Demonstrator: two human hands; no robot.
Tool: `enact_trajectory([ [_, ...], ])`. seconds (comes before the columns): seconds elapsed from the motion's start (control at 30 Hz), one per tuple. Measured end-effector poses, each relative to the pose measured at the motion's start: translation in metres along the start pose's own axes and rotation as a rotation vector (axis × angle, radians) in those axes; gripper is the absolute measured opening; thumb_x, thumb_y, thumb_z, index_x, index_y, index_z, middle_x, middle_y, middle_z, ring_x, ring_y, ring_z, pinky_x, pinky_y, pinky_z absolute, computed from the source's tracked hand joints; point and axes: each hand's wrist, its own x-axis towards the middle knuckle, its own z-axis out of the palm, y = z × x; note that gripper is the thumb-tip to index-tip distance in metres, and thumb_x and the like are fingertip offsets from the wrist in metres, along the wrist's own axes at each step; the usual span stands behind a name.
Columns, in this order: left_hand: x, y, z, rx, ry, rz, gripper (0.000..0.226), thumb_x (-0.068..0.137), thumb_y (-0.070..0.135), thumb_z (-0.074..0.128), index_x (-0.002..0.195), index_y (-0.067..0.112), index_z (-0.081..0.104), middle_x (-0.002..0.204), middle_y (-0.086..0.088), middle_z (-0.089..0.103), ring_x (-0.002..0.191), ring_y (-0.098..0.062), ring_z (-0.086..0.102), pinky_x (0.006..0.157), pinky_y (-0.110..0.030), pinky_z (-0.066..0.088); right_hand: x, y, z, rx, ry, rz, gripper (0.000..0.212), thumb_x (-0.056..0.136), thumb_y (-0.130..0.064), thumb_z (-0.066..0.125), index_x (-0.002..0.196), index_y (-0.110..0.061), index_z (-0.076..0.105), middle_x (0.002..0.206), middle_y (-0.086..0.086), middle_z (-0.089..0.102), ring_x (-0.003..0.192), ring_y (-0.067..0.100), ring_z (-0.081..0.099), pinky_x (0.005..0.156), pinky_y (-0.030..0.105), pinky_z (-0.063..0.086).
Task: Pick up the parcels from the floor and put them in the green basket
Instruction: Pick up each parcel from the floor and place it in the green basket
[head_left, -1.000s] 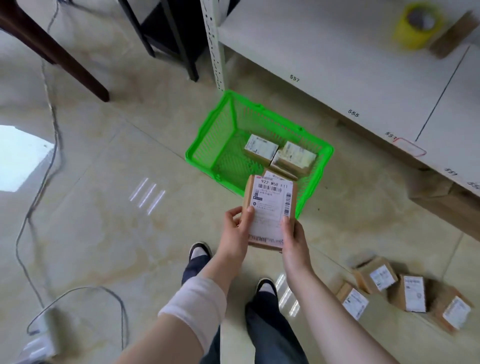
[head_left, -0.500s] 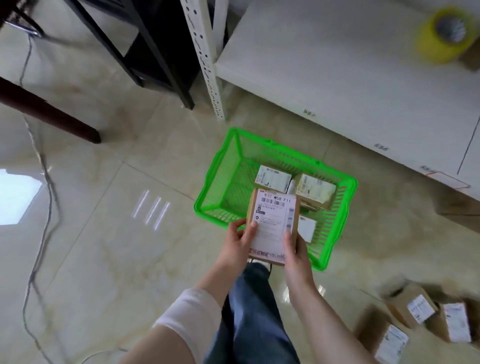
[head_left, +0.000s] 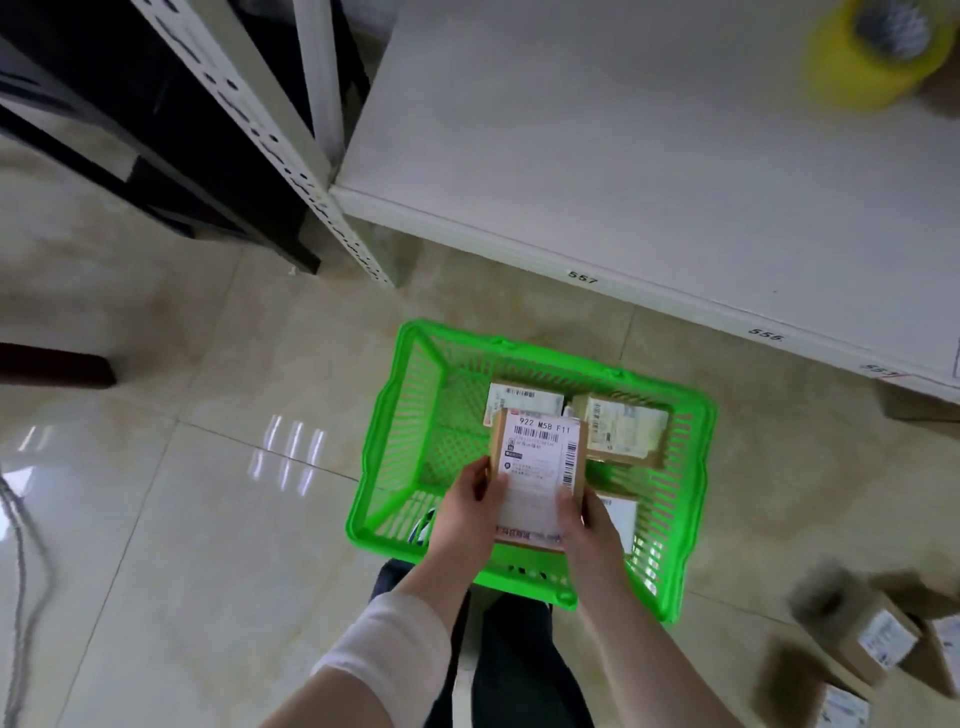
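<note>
A flat brown parcel (head_left: 540, 457) with a white shipping label is held over the green basket (head_left: 387, 457). My left hand (head_left: 467, 512) grips its left edge and my right hand (head_left: 584, 519) grips its right edge, thumbs on the label. Two labelled parcels (head_left: 623, 431) lie inside the basket at its far side, and a third white label shows beside my right wrist. Several more brown parcels (head_left: 857, 639) lie on the floor at the lower right, blurred.
A white shelf board (head_left: 623, 156) with number tags overhangs the floor behind the basket, with a yellow tape roll (head_left: 878, 49) on it. A perforated shelf post (head_left: 332, 208) and a black frame stand at the left. A grey cable (head_left: 21, 571) runs along the left floor.
I have stepped closer to the basket. Both hands have carried the parcel forward, from in front of the near rim to over the basket's inside.
</note>
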Motion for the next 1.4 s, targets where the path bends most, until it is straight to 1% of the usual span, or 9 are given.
enact_trajectory([
  [0.17, 0.055, 0.002, 0.001, 0.037, -0.056, -0.028, 0.04, 0.093, 0.02, 0.05, 0.132, 0.011, 0.044, 0.126, -0.007, 0.059, 0.104, -0.026, 0.061, 0.091, -0.04, 0.052, 0.041, 0.013, 0.023, 0.027, 0.069, 0.068, 0.04, 0.094, -0.036, 0.047, 0.131, -0.023, 0.05, 0.12, 0.003, 0.061, 0.101, 0.021, 0.056, 0.091, 0.042, 0.047],
  [0.27, 0.097, -0.008, 0.009, 0.052, -0.072, -0.044, 0.038, 0.094, 0.017, 0.048, 0.131, 0.011, 0.044, 0.123, -0.008, 0.06, 0.095, -0.023, 0.06, 0.084, -0.037, 0.052, 0.079, 0.031, 0.038, 0.033, 0.076, 0.078, 0.039, 0.094, -0.034, 0.046, 0.131, -0.021, 0.051, 0.12, 0.002, 0.061, 0.105, 0.023, 0.058, 0.092, 0.042, 0.047],
  [0.57, 0.209, -0.06, 0.043, -0.027, -0.045, 0.019, 0.041, 0.093, 0.016, 0.05, 0.132, 0.008, 0.041, 0.125, -0.01, 0.059, 0.112, -0.027, 0.057, 0.099, -0.05, 0.046, 0.188, 0.081, 0.064, 0.073, 0.067, 0.03, 0.046, 0.096, -0.034, 0.043, 0.14, -0.022, 0.04, 0.124, -0.001, 0.057, 0.116, 0.019, 0.053, 0.091, 0.027, 0.039],
  [0.67, 0.212, -0.069, 0.047, -0.06, -0.028, 0.055, 0.043, 0.093, 0.016, 0.05, 0.133, 0.006, 0.039, 0.121, -0.006, 0.058, 0.111, -0.023, 0.057, 0.1, -0.048, 0.046, 0.194, 0.09, 0.066, 0.057, 0.114, 0.011, 0.052, 0.093, -0.039, 0.046, 0.142, -0.025, 0.037, 0.133, 0.001, 0.055, 0.121, 0.021, 0.053, 0.092, 0.025, 0.039],
  [0.83, 0.21, -0.059, 0.038, 0.049, 0.045, 0.178, 0.05, 0.09, 0.018, 0.054, 0.136, 0.008, 0.037, 0.138, -0.01, 0.048, 0.127, -0.023, 0.047, 0.108, -0.039, 0.038, 0.172, 0.098, 0.065, 0.196, 0.26, 0.156, 0.077, 0.079, -0.064, 0.048, 0.144, -0.026, 0.032, 0.13, 0.003, 0.049, 0.12, 0.021, 0.048, 0.094, 0.034, 0.045],
  [0.97, 0.222, -0.028, 0.032, 0.216, 0.058, 0.296, 0.042, 0.091, 0.022, 0.054, 0.131, 0.011, 0.046, 0.134, -0.008, 0.052, 0.125, -0.02, 0.048, 0.1, -0.025, 0.037, 0.138, 0.089, 0.075, 0.411, 0.33, 0.33, 0.055, 0.093, -0.037, 0.046, 0.143, -0.016, 0.034, 0.147, 0.006, 0.039, 0.129, 0.023, 0.045, 0.106, 0.045, 0.041],
  [1.2, 0.24, -0.008, 0.038, 0.398, -0.03, 0.312, 0.032, 0.09, 0.027, 0.053, 0.12, 0.018, 0.055, 0.118, -0.005, 0.062, 0.105, -0.024, 0.06, 0.091, -0.034, 0.048, 0.153, 0.067, 0.094, 0.788, 0.3, 0.522, 0.031, 0.094, -0.034, 0.047, 0.115, -0.012, 0.054, 0.112, 0.006, 0.053, 0.098, 0.017, 0.051, 0.096, 0.037, 0.048],
  [1.33, 0.226, -0.012, 0.033, 0.326, 0.054, 0.292, 0.027, 0.09, 0.025, 0.053, 0.115, 0.016, 0.055, 0.099, 0.002, 0.059, 0.086, -0.018, 0.057, 0.068, -0.024, 0.043, 0.155, 0.061, 0.092, 0.703, 0.327, 0.518, 0.051, 0.094, -0.041, 0.045, 0.134, -0.01, 0.045, 0.13, 0.006, 0.054, 0.112, 0.022, 0.052, 0.104, 0.041, 0.042],
  [1.4, 0.215, -0.022, 0.027, 0.276, 0.091, 0.271, 0.019, 0.089, 0.024, 0.055, 0.107, 0.019, 0.054, 0.098, 0.002, 0.06, 0.087, -0.022, 0.061, 0.073, -0.029, 0.051, 0.153, 0.06, 0.09, 0.594, 0.336, 0.493, 0.054, 0.094, -0.044, 0.042, 0.139, -0.013, 0.041, 0.141, 0.008, 0.047, 0.126, 0.026, 0.046, 0.109, 0.045, 0.036],
])
